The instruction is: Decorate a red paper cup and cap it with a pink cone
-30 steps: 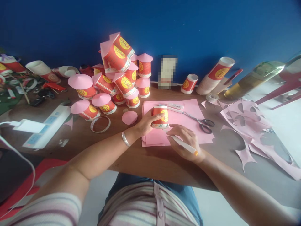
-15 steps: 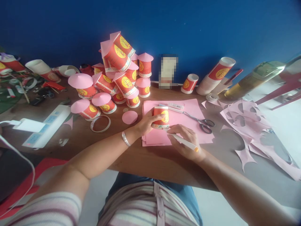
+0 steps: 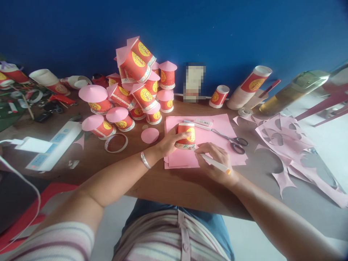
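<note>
At the centre of the frame, the left hand held its grip around an upturned red paper cup to steady it on the pink paper stack, so the right hand, closed on a white pen, could run the tip along the cup's rim.

A single head-worn view looks forward and down, close over the table, facing a blue wall

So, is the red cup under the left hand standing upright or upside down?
Upside down: the red paper cup stands on the pink paper with its wider rim at the bottom, held by the left hand.
</note>
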{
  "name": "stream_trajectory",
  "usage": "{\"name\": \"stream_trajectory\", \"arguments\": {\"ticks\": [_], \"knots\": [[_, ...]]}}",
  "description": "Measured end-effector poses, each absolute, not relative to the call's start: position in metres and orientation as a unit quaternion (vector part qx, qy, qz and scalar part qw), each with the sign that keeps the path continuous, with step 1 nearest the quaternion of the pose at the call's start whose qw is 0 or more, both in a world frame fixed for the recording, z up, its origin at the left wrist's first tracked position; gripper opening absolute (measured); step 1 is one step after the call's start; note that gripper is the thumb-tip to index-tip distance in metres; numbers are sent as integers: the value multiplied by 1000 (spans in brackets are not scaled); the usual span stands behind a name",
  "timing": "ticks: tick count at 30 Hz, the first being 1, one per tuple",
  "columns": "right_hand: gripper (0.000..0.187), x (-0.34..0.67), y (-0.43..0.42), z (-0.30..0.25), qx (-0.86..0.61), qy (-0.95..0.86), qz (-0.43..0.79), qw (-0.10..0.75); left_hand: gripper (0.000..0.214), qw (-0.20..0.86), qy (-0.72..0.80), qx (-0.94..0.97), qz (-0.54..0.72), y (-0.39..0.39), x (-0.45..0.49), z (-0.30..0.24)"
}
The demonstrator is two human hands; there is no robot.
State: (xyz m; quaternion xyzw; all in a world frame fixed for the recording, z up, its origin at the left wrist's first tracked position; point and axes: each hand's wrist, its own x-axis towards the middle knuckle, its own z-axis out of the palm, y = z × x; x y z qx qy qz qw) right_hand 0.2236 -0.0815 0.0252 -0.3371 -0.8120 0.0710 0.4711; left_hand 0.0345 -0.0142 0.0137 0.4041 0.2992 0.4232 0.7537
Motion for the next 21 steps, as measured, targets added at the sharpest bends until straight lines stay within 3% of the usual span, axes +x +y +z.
{"name": "stream_trajectory", "arguments": {"ticks": [21], "knots": [[16, 222, -79, 24, -349, -804, 41, 481, 47, 754, 289, 433, 401, -13, 32, 9]]}}
